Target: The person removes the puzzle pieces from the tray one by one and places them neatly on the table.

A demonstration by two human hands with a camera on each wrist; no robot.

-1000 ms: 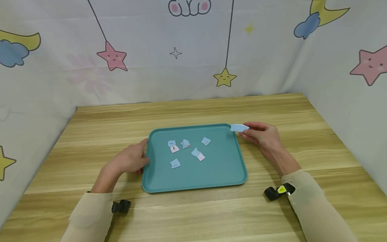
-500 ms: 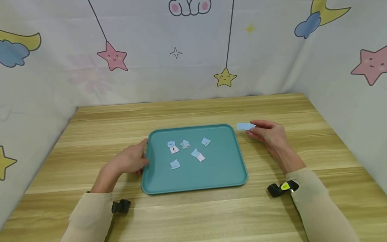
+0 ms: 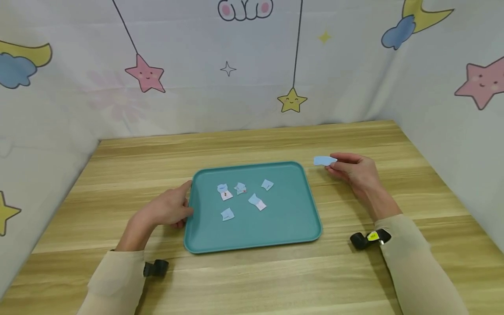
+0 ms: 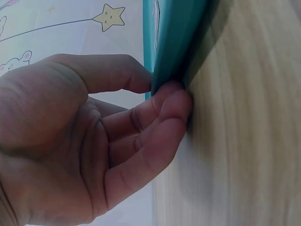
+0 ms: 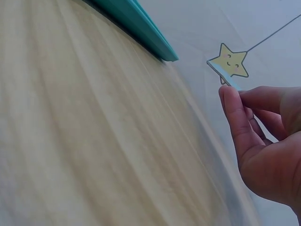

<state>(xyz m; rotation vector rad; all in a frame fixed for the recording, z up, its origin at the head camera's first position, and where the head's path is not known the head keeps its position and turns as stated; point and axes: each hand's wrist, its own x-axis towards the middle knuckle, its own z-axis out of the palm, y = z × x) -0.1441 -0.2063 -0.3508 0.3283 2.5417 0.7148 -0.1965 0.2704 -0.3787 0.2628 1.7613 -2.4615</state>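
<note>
Between thumb and fingers, my right hand (image 3: 356, 175) pinches a small light-blue paper piece (image 3: 325, 160), held beyond the tray's far right corner. The right wrist view shows this piece (image 5: 220, 73) nearly edge-on at the fingertips. My left hand (image 3: 167, 208) grips the left rim of a teal tray (image 3: 283, 223). In the left wrist view its thumb and curled fingers meet at the tray's edge (image 4: 171, 56). Small pale-blue and white paper pieces lie on the tray: a lone one (image 3: 227, 214), another (image 3: 267, 184), a joined pair (image 3: 257, 201), and two clusters (image 3: 225, 191) further back.
The tray stands on a wood-grain table (image 3: 252, 280). A white cloth backdrop (image 3: 189, 100) with printed stars and clouds rises behind the table and along both sides. Black wrist cameras (image 3: 156, 267) are strapped at both sleeves.
My right hand has moved right and slightly away with the paper piece, from above the tray's far right corner to just outside it. The left hand stays at the tray's rim.
</note>
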